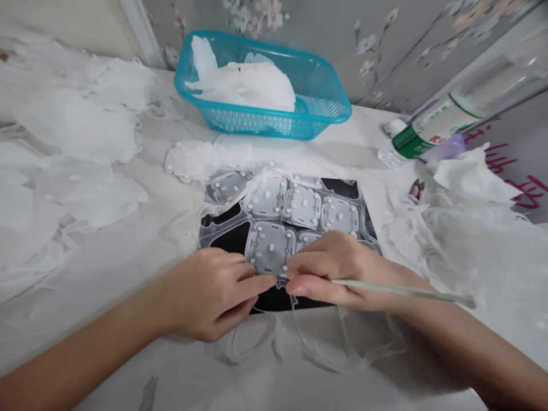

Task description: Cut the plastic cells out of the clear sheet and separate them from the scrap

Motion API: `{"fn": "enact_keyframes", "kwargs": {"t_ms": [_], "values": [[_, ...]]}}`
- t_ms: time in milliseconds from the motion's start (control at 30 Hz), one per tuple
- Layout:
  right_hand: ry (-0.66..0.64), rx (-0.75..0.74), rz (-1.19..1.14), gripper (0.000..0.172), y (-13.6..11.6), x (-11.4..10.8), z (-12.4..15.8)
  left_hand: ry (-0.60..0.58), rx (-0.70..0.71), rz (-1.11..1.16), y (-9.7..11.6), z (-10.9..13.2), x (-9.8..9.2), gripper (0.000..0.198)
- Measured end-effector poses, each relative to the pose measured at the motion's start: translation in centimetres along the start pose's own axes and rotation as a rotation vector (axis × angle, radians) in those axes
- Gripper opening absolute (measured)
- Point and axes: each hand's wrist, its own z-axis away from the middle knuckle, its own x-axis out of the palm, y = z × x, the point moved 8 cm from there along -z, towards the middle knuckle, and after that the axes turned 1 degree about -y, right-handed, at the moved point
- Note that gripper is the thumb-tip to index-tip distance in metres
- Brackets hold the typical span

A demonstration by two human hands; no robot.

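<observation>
My left hand (205,294) and my right hand (338,274) meet at the near edge of a translucent rubbery sheet (269,248), which has square panels studded with small white pegs. Their fingertips pinch a thin strip of this sheet between them. My right hand also holds a thin pale stick (402,290), which runs out to the right past the wrist. Beneath the sheet lies a black mat (231,240), showing through the gaps. Loose transparent strips (308,342) trail over the table edge below my hands.
Heaps of white translucent film (72,131) cover the left of the table. A turquoise perforated basket (265,123) holding white film stands at the back. To the right are a large bottle with a green cap (432,128), a crumpled white sheet (471,174) and a small pink-handled item (416,190).
</observation>
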Motion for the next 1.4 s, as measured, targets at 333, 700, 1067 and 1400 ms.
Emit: {"fn": "enact_keyframes", "kwargs": {"t_ms": [333, 700, 1067, 1400], "values": [[-0.033, 0.025, 0.055, 0.042, -0.24, -0.41, 0.17, 0.008, -0.003, 0.045, -0.14, -0.11, -0.12, 0.014], [0.009, -0.006, -0.032, 0.043, 0.21, -0.1, 0.16, -0.012, -0.013, 0.052, -0.17, -0.04, 0.15, 0.022], [-0.04, 0.031, -0.005, 0.044, 0.07, -0.27, 0.11, 0.016, -0.017, 0.058, -0.23, 0.12, 0.01, 0.023], [-0.023, 0.013, -0.114, 0.038, 0.56, -0.25, 0.34, 0.028, -0.008, 0.051, -0.32, 0.0, 0.15, 0.025]]}}
